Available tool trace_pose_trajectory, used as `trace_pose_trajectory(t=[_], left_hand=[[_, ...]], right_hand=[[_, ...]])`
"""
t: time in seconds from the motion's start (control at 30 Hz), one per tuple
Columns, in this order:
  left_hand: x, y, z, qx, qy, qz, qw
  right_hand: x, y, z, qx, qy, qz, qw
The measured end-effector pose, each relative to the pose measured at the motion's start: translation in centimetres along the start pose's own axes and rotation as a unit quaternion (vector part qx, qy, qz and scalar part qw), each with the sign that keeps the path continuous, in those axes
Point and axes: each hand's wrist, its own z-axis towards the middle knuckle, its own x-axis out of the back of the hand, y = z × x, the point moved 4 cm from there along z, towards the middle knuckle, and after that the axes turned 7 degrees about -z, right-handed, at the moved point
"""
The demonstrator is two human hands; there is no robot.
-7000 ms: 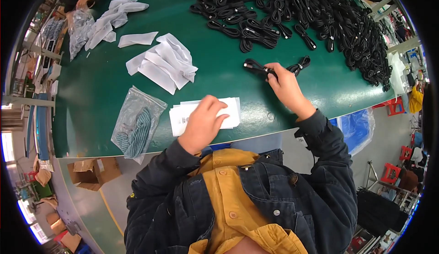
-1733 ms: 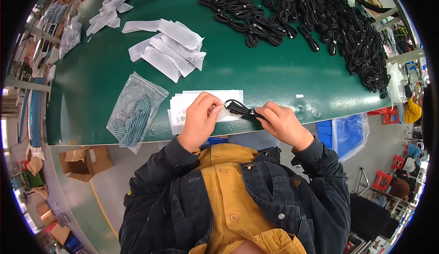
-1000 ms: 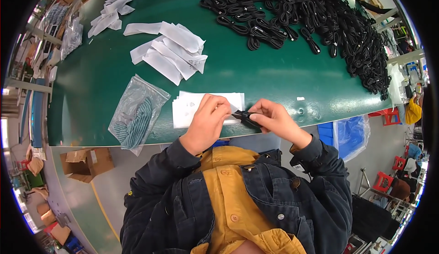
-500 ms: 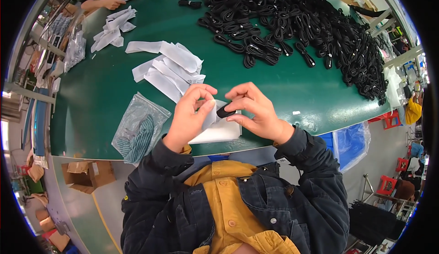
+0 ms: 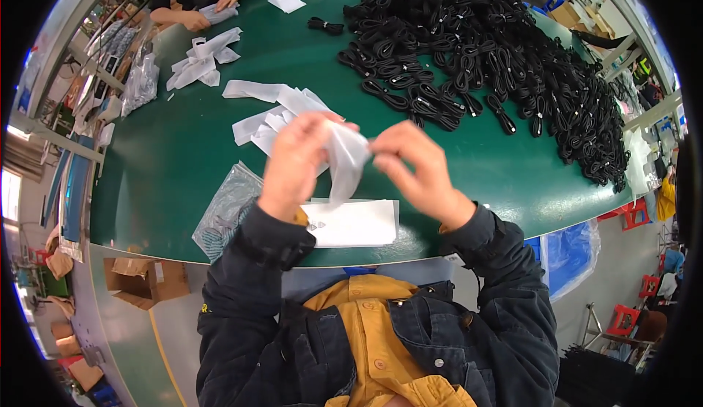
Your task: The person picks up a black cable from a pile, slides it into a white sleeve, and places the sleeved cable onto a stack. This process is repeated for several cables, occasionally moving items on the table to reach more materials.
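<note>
Above the near table edge, my left hand [image 5: 291, 164] grips a frosted white plastic bag [image 5: 347, 159], which hangs down beside its fingers. My right hand [image 5: 419, 171] pinches at the bag's right edge; the fingertips are slightly blurred. No black cable shows in either hand, and I cannot tell whether one is inside the bag. Beneath them lies a flat stack of white bags [image 5: 360, 224] at the table edge. Just beyond my left hand, several long white bags [image 5: 256, 125] lie in a loose pile.
A large heap of coiled black cables [image 5: 469, 48] covers the far right of the green table [image 5: 176, 180]. One coiled cable [image 5: 325, 25] lies apart. At left rests a clear bag with a striped glove [image 5: 223, 220]. Another person's hands [image 5: 212, 11] work at far left.
The black coiled cable that my right hand held has gone out of sight. The white bag is raised and more spread out between my hands. My view has shifted slightly.
</note>
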Motion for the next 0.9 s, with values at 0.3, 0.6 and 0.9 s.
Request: trace_pose_trajectory(t=[0.3,0.6,0.9], left_hand=[[-1.3,-0.4,-4.0,-0.220,0.011,0.512,0.830],[-3.1,-10.1,-8.5,-0.168,-0.139,0.578,0.786],[-3.0,-10.3,-9.2,-0.179,-0.115,0.580,0.786]], right_hand=[[4.3,13.8,-5.3,-0.266,-0.101,-0.403,0.869],[5.4,6.5,-9.1,-0.288,-0.153,-0.375,0.868],[6.6,7.2,-14.6,-0.501,0.028,-0.037,0.864]])
